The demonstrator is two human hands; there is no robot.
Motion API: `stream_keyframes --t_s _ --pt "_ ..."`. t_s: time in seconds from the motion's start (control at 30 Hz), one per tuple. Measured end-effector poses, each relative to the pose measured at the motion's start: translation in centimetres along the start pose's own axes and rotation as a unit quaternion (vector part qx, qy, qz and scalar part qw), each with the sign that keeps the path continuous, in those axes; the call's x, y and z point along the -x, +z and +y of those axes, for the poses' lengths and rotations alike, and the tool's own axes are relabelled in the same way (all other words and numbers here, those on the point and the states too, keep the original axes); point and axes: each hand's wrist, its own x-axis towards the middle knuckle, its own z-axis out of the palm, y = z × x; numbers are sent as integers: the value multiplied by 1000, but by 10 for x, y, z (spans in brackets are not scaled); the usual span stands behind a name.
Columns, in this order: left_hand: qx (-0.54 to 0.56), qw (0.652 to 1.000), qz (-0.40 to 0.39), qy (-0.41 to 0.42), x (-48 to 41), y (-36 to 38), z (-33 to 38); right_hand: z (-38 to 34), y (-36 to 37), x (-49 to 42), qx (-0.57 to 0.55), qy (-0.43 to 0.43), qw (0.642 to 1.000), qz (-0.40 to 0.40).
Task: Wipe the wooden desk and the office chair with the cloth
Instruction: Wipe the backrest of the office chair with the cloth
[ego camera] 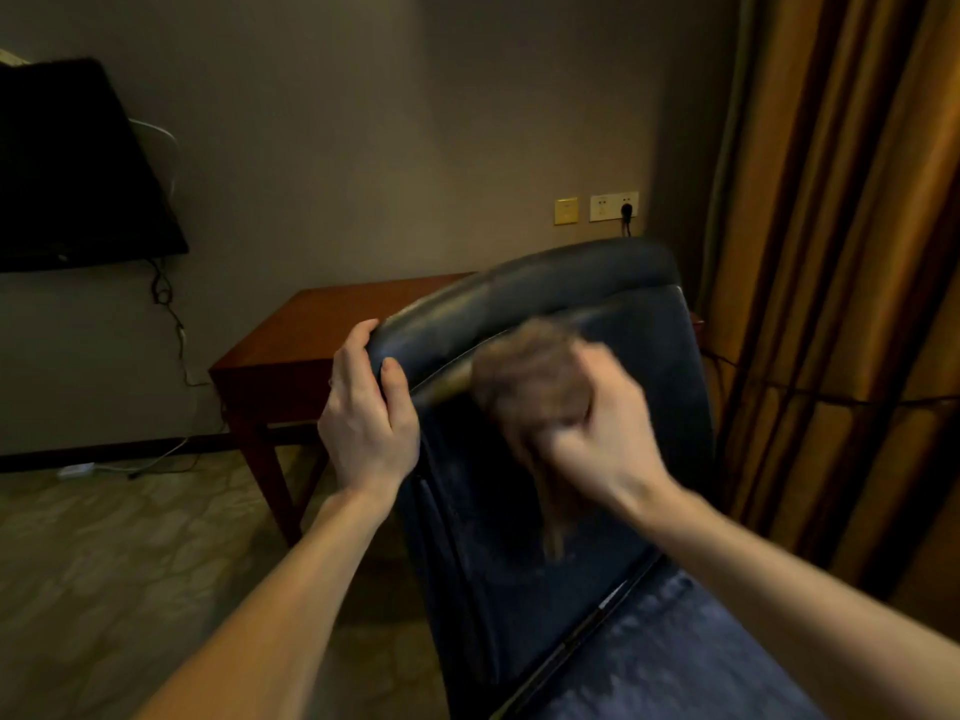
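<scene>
Left hand [366, 407] grips the chair [561, 485] top; blurred right hand [587, 407] clutches cloth [524, 376] against its backrest, mid-wipe; whether the desk [332, 324] is done is unclear.

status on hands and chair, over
Left hand grips chair top edge. Right hand holds cloth on its back, blurred. Desk behind chair. Nothing blocking.

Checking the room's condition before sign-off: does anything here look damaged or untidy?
The top edge of the office chair shows pale, scuffed patches beside the left hand gripping it, like worn leather. Below the TV, cables hang loose and tangled. The right hand and cloth are too blurred to judge.
</scene>
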Motion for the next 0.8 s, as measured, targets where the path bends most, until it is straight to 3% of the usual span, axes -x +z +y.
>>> stream_keyframes --t_s 0.07,0.23,0.3,0.37,0.43,0.5,0.57,0.67,0.7,0.8 --pt "5 1000 -5 -2 1 -1 1 4 -3 -45 33 34 998 33" --pt "38 998 -32 -25 -3 -1 -5 -1 45 -57 182 95 978 -42" --pt "131 986 -83 -62 -7 -6 -13 -11 64 -19 192 32 980 -45" --pt "248 952 -149 -103 -10 -14 -16 -16 69 27 188 -69 975 -101" --pt "298 928 -191 -116 -13 -21 -14 -14 65 62 204 -177 944 -190" --pt "311 920 -210 -116 -12 -25 -11 -9 54 72 215 -249 915 -231" --pt "317 915 -224 -112 -12 -27 -8 -9 40 57 195 -261 930 -172" --pt "330 909 -226 -120 -11 -31 -4 -26 21 3 154 -196 968 -30" --pt "331 909 -223 -120 -10 -31 -3 -35 20 -16 161 -173 972 -17" --pt "319 919 -208 -108 -6 -32 2 -45 43 -45 195 -131 968 -82"
